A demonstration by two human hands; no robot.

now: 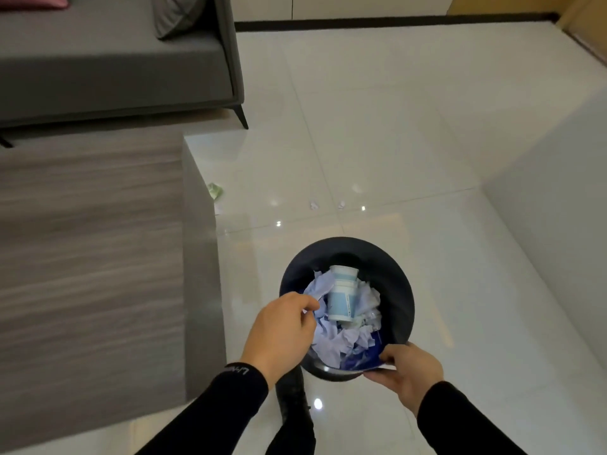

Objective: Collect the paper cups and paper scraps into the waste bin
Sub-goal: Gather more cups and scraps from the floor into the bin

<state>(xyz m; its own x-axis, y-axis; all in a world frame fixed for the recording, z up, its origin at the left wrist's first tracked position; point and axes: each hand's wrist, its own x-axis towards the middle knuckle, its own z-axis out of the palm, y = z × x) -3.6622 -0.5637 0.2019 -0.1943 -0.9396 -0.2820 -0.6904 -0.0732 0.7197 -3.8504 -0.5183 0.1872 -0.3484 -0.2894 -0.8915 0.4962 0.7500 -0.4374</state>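
Observation:
The black round waste bin [399,284] hangs over the tiled floor in front of me. Inside lie stacked white-and-blue paper cups [343,298] on crumpled pale blue and white paper scraps [331,343]. My left hand [282,326] hovers over the bin's left rim, fingers curled onto a scrap at the edge of the pile. My right hand [405,372] grips the bin's near rim, thumb inside. Two small white scraps [314,205] [341,204] lie on the floor beyond the bin. A crumpled green scrap [215,191] sits by the table's corner.
A low grey wood-grain table [98,241] fills the left side, its corner near the green scrap. A grey sofa [115,70] stands behind it. A white block [558,192] rises on the right. My dark shoe [295,399] is below the bin.

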